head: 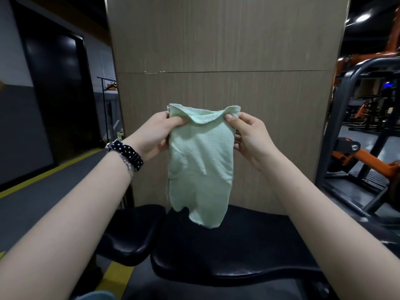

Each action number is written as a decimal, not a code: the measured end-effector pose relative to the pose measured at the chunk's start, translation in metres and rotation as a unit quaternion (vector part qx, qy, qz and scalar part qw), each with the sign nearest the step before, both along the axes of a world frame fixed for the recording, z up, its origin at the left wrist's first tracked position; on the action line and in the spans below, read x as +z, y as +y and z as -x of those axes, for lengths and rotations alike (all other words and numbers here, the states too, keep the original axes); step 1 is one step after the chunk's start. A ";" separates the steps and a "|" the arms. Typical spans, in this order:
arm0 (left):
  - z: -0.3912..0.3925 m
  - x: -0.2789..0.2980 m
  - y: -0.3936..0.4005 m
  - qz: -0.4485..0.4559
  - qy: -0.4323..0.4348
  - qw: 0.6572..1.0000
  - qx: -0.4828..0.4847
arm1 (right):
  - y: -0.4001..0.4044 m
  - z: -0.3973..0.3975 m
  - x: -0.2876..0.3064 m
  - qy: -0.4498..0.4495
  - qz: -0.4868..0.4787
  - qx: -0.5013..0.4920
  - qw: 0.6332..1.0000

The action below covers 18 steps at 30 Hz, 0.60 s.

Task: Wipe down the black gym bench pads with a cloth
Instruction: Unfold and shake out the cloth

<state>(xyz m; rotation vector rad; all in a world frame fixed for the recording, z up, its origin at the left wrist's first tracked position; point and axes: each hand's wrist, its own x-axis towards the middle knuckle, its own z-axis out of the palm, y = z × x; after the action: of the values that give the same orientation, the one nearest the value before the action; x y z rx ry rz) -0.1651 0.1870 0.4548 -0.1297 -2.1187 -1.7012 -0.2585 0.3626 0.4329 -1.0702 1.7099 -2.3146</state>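
Note:
A pale green cloth (pixel 200 161) hangs in the air in front of me, folded lengthwise. My left hand (pixel 152 135) pinches its top left corner and my right hand (pixel 252 137) pinches its top right corner. The cloth's lower end dangles just above the large black bench pad (pixel 238 245). A smaller black pad (pixel 132 232) sits to the left of the large one, separated by a narrow gap. A dark star-patterned band is on my left wrist.
A tall wood-grain column (pixel 227 61) stands directly behind the pads. Black and orange gym machine frames (pixel 357 152) are on the right. A grey floor with a yellow stripe (pixel 49 172) runs along the left, beside a dark wall.

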 end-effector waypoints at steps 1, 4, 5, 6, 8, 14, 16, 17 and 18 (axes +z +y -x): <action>-0.002 -0.002 0.000 -0.008 0.000 1.000 -0.003 | -0.001 -0.003 0.000 -0.011 -0.002 0.009 1.000; -0.005 -0.006 -0.004 -0.033 -0.001 0.999 0.000 | -0.002 -0.008 -0.004 -0.026 -0.069 0.066 0.995; -0.007 -0.006 -0.005 -0.040 -0.006 0.999 0.000 | -0.001 -0.009 -0.006 -0.020 -0.108 0.089 0.990; -0.008 -0.005 -0.007 -0.043 -0.009 0.999 0.001 | -0.001 -0.009 -0.010 -0.010 -0.142 0.110 0.984; -0.011 -0.003 -0.010 -0.062 -0.012 0.998 -0.001 | 0.000 -0.007 -0.019 -0.004 -0.175 0.147 0.974; -0.019 0.006 -0.017 -0.115 -0.041 0.993 0.005 | -0.009 -0.026 -0.036 0.004 -0.124 0.172 0.977; -0.020 0.005 -0.016 -0.101 -0.067 0.992 0.022 | -0.015 -0.036 -0.029 0.023 -0.091 0.117 0.989; -0.021 0.004 -0.017 -0.092 -0.077 0.992 0.028 | -0.019 -0.039 -0.025 0.032 -0.076 0.082 0.993; -0.022 0.003 -0.016 -0.086 -0.079 0.993 0.031 | -0.023 -0.040 -0.021 0.032 -0.061 0.050 0.996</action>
<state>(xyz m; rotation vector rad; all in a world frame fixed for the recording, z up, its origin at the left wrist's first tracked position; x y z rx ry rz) -0.1432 0.1707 0.4573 0.1242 -2.0496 -1.9040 -0.2182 0.3400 0.4121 -1.1887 1.7516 -2.1083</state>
